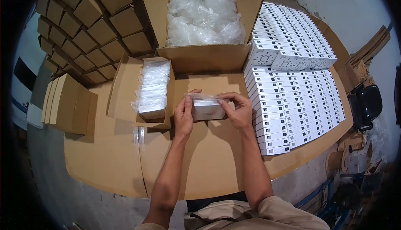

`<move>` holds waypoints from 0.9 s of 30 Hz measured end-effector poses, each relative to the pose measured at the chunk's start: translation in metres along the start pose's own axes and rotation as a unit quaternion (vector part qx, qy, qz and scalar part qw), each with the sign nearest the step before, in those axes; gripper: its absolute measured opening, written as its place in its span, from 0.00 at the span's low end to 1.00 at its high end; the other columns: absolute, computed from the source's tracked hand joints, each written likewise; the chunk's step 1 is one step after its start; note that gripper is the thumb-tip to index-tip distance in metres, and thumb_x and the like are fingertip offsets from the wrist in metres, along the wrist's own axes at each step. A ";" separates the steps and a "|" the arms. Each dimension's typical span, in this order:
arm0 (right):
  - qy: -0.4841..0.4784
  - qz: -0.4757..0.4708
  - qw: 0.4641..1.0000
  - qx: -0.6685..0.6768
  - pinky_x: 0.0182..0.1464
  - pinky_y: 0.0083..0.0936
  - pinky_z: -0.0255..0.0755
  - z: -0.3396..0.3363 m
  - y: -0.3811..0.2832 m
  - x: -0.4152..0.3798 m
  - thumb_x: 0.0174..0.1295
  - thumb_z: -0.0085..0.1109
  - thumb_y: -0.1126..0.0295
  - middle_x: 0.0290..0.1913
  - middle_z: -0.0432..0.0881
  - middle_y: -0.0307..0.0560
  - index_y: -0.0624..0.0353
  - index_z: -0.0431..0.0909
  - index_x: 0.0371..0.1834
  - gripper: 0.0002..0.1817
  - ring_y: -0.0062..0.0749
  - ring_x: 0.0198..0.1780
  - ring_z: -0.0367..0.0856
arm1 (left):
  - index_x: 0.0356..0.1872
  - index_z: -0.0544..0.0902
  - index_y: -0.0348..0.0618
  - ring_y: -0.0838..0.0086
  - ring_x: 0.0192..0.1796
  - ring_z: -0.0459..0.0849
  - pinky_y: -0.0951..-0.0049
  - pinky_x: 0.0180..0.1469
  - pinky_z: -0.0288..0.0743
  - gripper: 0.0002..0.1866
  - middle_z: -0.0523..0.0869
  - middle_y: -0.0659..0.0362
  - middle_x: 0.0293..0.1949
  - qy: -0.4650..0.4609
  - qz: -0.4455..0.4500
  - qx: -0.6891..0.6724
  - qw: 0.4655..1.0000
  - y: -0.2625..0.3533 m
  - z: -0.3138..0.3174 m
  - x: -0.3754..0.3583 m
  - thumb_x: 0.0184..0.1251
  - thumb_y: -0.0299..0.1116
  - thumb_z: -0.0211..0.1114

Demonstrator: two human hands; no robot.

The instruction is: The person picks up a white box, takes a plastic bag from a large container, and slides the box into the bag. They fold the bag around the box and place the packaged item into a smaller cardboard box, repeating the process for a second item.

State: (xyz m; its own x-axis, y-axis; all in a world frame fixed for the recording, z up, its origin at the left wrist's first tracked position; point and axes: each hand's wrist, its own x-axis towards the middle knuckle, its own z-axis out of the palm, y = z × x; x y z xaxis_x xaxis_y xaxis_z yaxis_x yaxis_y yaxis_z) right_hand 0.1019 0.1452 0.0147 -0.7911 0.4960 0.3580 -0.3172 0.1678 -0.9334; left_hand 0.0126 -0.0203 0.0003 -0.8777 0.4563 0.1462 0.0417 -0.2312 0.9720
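Note:
Between my two hands is a small white box [206,112] in a clear plastic bag [200,97], held above the cardboard-covered table [209,159]. My left hand [184,112] grips its left side, thumb on the near face. My right hand [238,109] pinches the bag at the upper right corner of the box. Left of my hands, an open carton [119,92] holds a row of bagged white boxes [153,88]. Close by on the right stand stacked rows of white boxes [271,109] with small dark squares on their ends.
A large open carton [200,58] full of clear plastic bags [204,17] stands at the back. Many brown cartons [92,25] are piled at the back left. Several flat-sided cartons [69,104] stand at the left edge. A black chair [366,104] is beyond the table's right side.

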 end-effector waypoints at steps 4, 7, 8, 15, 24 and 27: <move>0.038 0.047 0.995 0.078 0.44 0.16 0.74 0.005 -0.002 -0.003 0.68 0.66 0.80 0.42 0.91 0.45 0.63 0.84 0.55 0.14 0.19 0.40 0.81 | 0.59 0.84 0.37 0.77 0.57 0.80 0.74 0.63 0.73 0.27 0.85 0.59 0.53 0.019 -0.015 0.024 0.999 0.002 0.001 -0.002 0.88 0.50 0.45; 0.023 0.087 0.990 0.105 0.46 0.17 0.76 0.004 -0.007 -0.003 0.70 0.66 0.77 0.46 0.90 0.49 0.61 0.77 0.66 0.22 0.20 0.42 0.83 | 0.58 0.84 0.36 0.77 0.56 0.80 0.73 0.64 0.72 0.26 0.85 0.58 0.53 0.020 -0.014 -0.014 1.000 -0.004 -0.001 0.000 0.89 0.48 0.44; 0.016 0.090 0.990 0.112 0.47 0.18 0.76 0.004 -0.007 -0.003 0.70 0.66 0.77 0.48 0.89 0.50 0.61 0.75 0.68 0.23 0.21 0.43 0.83 | 0.58 0.83 0.35 0.77 0.56 0.80 0.73 0.64 0.72 0.26 0.85 0.58 0.53 0.018 -0.010 -0.036 0.999 -0.006 -0.001 0.000 0.89 0.48 0.44; -0.054 0.097 0.990 0.085 0.55 0.23 0.77 0.004 -0.022 0.000 0.67 0.68 0.77 0.52 0.86 0.49 0.58 0.70 0.74 0.31 0.26 0.51 0.83 | 0.58 0.82 0.37 0.78 0.55 0.79 0.74 0.62 0.73 0.26 0.84 0.60 0.53 0.036 -0.002 -0.145 0.989 -0.012 0.003 0.001 0.89 0.49 0.44; -0.063 0.094 0.993 0.039 0.53 0.23 0.78 0.000 -0.009 -0.002 0.63 0.70 0.80 0.48 0.85 0.45 0.59 0.75 0.69 0.29 0.25 0.50 0.83 | 0.59 0.82 0.37 0.78 0.54 0.81 0.75 0.58 0.75 0.14 0.84 0.61 0.53 -0.001 0.003 -0.063 0.998 0.004 0.002 0.002 0.79 0.33 0.64; -0.073 0.108 0.990 0.055 0.55 0.24 0.78 0.001 -0.005 -0.003 0.65 0.69 0.79 0.48 0.87 0.44 0.61 0.81 0.60 0.20 0.25 0.49 0.83 | 0.54 0.85 0.37 0.79 0.51 0.82 0.75 0.55 0.75 0.12 0.85 0.62 0.50 -0.017 -0.006 -0.025 1.000 0.005 -0.002 0.001 0.73 0.26 0.70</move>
State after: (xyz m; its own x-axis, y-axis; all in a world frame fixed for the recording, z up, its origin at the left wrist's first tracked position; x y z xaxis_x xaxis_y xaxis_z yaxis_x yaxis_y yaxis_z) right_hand 0.1055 0.1422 0.0184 -0.9114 0.3802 0.1576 -0.1809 -0.0261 -0.9831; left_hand 0.0113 -0.0231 0.0049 -0.8615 0.4878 0.1406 0.0056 -0.2677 0.9635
